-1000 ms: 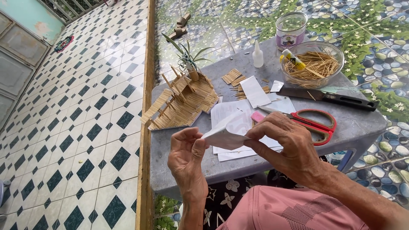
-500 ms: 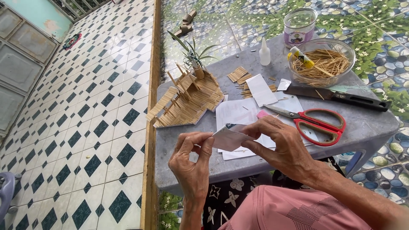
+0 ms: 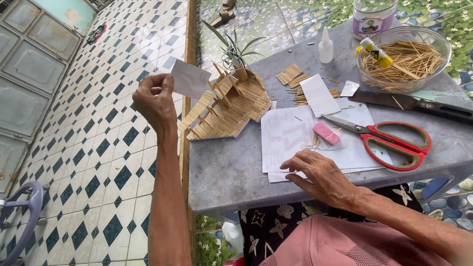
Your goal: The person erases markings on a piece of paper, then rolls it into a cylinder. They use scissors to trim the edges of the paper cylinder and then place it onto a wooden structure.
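Both forearms are bare, no sleeves reaching the wrists, no watch, no rings on the left hand [image 3: 153,101] or the right hand [image 3: 322,175]; down at the lap there's a pink knitted garment [image 3: 340,244], and beneath it black fabric with a white flower print [image 3: 276,229]

The left hand [image 3: 153,101] holds up a small white paper [image 3: 190,79] at nine o'clock from the little stick house [image 3: 231,106], while the right hand [image 3: 322,176] rests flat on white sheets [image 3: 286,135] on the grey table [image 3: 226,172], with red scissors [image 3: 389,140] at three o'clock.
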